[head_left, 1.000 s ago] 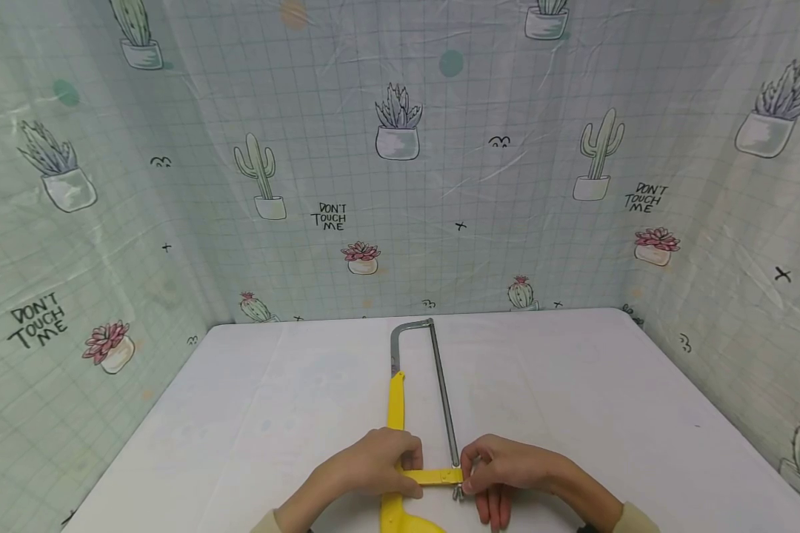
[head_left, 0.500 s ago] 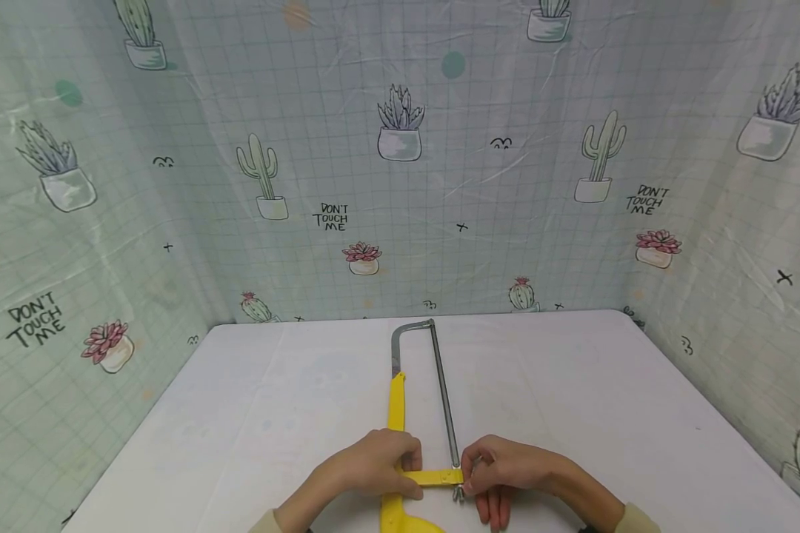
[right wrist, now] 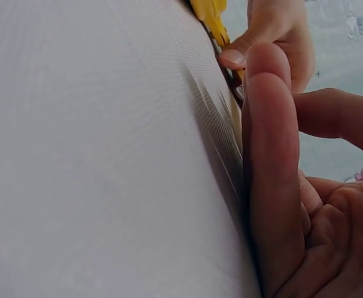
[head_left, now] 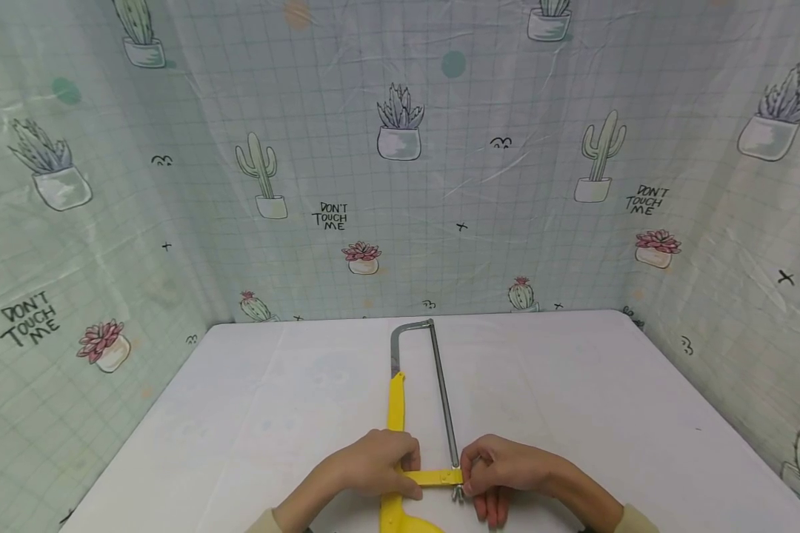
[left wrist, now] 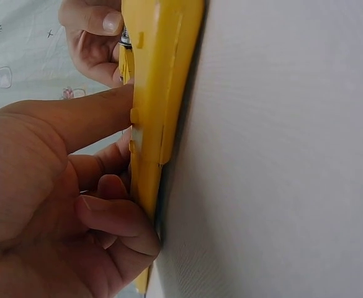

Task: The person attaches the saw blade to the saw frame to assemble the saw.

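Note:
A hacksaw with a yellow frame lies on the white table, its grey metal front arm pointing away from me. The thin blade bar runs along its right side down to a yellow crosspiece. My left hand grips the frame where that crosspiece meets it, thumb on the near side. At the crosspiece's right end is a small metal wing nut. My right hand pinches there with thumb and forefinger, its other fingers resting low by the table. The handle is cut off by the bottom edge.
The white table reaches back to a hanging sheet printed with cacti and words. The same sheet encloses the left and right sides.
The wing nut sits at a slightly different angle across the frames. Both hands and the hacksaw stay in place; the view shifts very slightly.

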The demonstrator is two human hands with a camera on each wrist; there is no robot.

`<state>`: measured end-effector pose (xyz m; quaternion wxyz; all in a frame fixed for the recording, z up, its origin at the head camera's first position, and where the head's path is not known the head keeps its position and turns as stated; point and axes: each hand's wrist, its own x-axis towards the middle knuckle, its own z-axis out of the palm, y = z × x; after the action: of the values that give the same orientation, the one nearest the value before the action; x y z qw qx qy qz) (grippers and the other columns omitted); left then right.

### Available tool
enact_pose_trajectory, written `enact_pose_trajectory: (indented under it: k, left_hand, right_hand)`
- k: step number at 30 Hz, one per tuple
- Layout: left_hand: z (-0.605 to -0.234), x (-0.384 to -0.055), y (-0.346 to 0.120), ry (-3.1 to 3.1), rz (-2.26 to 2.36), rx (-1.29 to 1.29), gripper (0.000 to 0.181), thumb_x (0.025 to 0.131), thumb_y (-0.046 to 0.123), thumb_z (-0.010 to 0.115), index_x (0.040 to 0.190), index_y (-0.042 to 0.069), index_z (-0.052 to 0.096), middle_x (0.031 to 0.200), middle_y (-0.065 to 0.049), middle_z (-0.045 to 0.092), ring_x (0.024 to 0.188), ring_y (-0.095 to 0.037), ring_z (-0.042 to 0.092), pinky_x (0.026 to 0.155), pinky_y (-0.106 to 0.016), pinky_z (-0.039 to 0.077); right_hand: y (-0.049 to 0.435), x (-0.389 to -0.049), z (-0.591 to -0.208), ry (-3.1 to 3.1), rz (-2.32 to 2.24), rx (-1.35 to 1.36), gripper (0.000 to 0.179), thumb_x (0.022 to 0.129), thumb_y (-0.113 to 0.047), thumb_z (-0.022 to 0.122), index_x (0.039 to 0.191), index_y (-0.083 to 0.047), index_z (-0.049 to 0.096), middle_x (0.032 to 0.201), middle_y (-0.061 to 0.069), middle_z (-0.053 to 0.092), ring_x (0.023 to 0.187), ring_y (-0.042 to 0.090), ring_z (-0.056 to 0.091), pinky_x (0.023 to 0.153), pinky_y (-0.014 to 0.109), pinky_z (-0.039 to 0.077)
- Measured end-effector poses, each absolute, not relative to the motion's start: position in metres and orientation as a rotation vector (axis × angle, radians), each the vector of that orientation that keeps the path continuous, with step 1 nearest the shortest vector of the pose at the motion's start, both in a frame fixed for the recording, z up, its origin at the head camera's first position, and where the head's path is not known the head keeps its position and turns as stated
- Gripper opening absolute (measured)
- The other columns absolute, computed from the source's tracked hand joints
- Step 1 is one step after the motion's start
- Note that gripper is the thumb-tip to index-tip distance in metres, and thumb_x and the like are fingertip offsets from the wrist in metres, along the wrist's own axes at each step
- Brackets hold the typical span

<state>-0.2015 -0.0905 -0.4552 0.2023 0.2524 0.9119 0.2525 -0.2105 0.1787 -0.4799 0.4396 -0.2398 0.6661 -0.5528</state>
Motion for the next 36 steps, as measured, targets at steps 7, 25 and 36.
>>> enact_pose_trajectory:
  k: [7, 25, 36]
  left_hand:
    - [-0.4545, -0.2007, -0.0909, 2.547, 0.707, 0.715, 0.024, 0.084, 0.032, 0.085, 0.087, 0.023, 0.063, 0.078, 0.013, 0.059, 0.065, -0.003, 0.049, 0.061, -0.020, 0.042]
    - [-0.4543, -0.2003, -0.0907, 2.527, 0.733, 0.709, 0.023, 0.084, 0.030, 0.085, 0.089, 0.022, 0.064, 0.080, 0.013, 0.060, 0.067, -0.003, 0.050, 0.063, -0.021, 0.044]
    - [-0.4537, -0.2011, -0.0909, 2.529, 0.733, 0.721, 0.024, 0.082, 0.030, 0.086, 0.089, 0.023, 0.064, 0.082, 0.014, 0.061, 0.070, -0.003, 0.051, 0.066, -0.021, 0.046]
  right_hand:
    - [0.1783, -0.2115, -0.4809, 1.657, -1.382, -0.615, 0.004, 0.095, -0.009, 0.062, 0.098, -0.008, 0.060, 0.070, 0.000, 0.072, 0.052, 0.002, 0.066, 0.052, 0.020, 0.054]
    - [0.1787, -0.2121, -0.4802, 1.645, -1.350, -0.606, 0.005, 0.097, -0.008, 0.059, 0.101, -0.009, 0.057, 0.071, -0.001, 0.071, 0.053, 0.001, 0.064, 0.053, 0.019, 0.054]
    - [0.1808, -0.2136, -0.4818, 1.614, -1.325, -0.634, 0.006, 0.099, -0.011, 0.058, 0.103, -0.008, 0.056, 0.071, 0.001, 0.071, 0.054, 0.001, 0.066, 0.053, 0.019, 0.055]
